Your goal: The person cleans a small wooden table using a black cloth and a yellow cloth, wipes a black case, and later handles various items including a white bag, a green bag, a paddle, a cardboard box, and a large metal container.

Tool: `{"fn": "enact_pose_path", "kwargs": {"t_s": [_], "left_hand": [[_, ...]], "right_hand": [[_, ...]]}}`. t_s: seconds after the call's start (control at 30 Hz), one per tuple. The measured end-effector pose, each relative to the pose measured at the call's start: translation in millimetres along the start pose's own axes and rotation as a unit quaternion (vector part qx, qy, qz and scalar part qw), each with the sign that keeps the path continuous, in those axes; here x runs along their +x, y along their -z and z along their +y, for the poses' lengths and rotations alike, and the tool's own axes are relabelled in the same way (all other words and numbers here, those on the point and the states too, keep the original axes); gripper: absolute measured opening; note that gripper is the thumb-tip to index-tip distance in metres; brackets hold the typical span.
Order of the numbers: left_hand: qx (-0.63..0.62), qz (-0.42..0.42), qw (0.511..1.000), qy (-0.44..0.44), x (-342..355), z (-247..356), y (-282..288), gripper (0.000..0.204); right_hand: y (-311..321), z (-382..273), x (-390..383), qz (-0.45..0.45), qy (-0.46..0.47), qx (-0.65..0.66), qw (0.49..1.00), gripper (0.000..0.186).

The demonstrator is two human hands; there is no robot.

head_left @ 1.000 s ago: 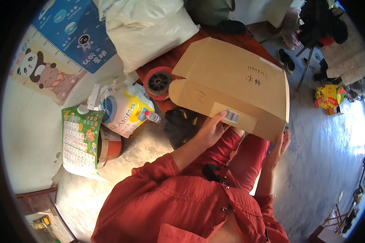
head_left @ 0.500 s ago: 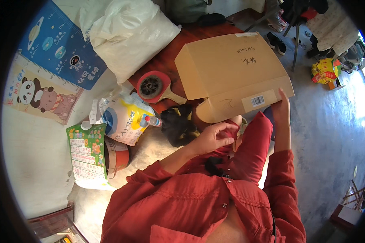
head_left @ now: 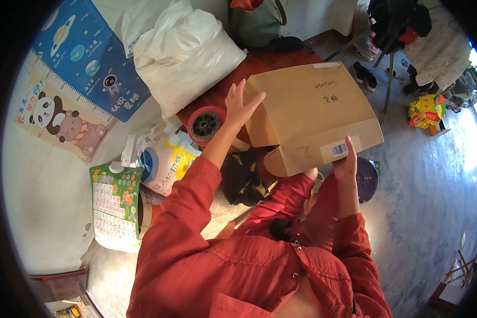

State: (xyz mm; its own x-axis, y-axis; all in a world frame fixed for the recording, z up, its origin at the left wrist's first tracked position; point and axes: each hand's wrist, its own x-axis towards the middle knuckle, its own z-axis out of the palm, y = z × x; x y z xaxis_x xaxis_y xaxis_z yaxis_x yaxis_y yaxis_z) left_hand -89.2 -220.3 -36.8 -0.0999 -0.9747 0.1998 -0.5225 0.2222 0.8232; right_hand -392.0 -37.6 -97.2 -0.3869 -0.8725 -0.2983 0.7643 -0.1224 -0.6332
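A tan cardboard box [head_left: 312, 103] with handwriting and a barcode label is tilted in front of me, partly over the dark red table [head_left: 270, 57]. My right hand [head_left: 346, 168] holds its near edge, thumb lying on top next to the label and the other fingers hidden beneath. At the box's left side, my left hand [head_left: 241, 107] is raised with fingers spread, holding nothing. Its fingertips come near the left flap; whether they touch it I cannot tell. Behind my left forearm sits a red round object with a dark spoked centre [head_left: 205, 125] and a pale handle.
A full white plastic bag [head_left: 183, 58] stands on the table's left part. Below it are a white, yellow and blue package [head_left: 167, 164] and a black bundle [head_left: 244, 179]. A dark round item [head_left: 367, 180] lies by my right knee. A grey-green bag [head_left: 255, 24] stands behind.
My left hand has reached forward from over my lap to the box's left side, its fingers spreading. My right hand has slid leftward along the box's near edge.
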Motion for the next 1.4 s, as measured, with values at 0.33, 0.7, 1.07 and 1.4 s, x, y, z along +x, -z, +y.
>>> {"fn": "enact_pose_path", "kwargs": {"t_s": [0.33, 0.7, 1.07, 1.4], "left_hand": [[-0.108, -0.042, 0.993, 0.031, 10, -31, -32, 0.126], [-0.131, 0.127, 0.981, 0.058, 9, -20, 9, 0.126], [0.008, 0.086, 0.994, 0.06, 42, -57, 12, 0.118], [0.083, 0.07, 0.994, -0.034, 23, -60, 54, 0.081]], "right_hand": [[-10, -13, 12, -0.009, -0.001, -0.037, 0.999, 0.034], [-87, -28, 137, -0.163, -0.05, -0.088, 0.981, 0.035], [-120, 18, 181, -0.126, -0.093, -0.053, 0.986, 0.046], [-78, -3, 120, -0.085, -0.072, -0.203, 0.973, 0.062]]}}
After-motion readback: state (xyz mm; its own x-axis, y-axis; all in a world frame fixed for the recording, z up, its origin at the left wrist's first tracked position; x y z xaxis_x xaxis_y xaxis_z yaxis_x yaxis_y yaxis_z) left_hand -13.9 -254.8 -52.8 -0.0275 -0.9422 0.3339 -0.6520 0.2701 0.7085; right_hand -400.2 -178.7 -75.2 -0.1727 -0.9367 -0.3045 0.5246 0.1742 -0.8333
